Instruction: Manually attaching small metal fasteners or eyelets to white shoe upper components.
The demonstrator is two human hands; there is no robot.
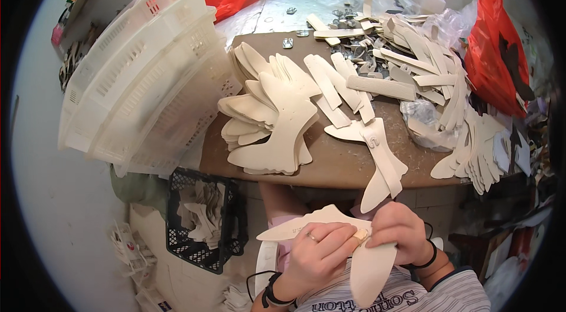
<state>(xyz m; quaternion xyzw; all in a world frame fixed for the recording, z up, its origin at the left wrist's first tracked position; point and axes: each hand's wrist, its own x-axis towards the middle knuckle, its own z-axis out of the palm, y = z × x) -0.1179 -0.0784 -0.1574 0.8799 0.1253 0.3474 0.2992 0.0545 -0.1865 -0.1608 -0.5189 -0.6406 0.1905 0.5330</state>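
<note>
Over my lap, both hands work on a cream, flat cut-out piece [374,273] that looks like part of a shoe upper. One wing of it spreads left behind my left hand [323,249]; a rounded lobe hangs down between the hands. My left fingers are closed on it near the middle, and a ring is on one of them. Pinching the piece at its upper right is my right hand [402,234]. A small yellowish bit [361,233] shows between the fingertips; its kind cannot be made out. Just beyond, a similar cut-out with a strap [380,164] lies at the table edge.
The brown-topped table [336,173] holds a stack of cream cut-outs [289,123], loose straps [382,86] and metal buckles [288,43]. Stacked white plastic baskets [141,88] stand left; a red bag [492,52] sits right. A black crate [197,253] with cut-outs is below.
</note>
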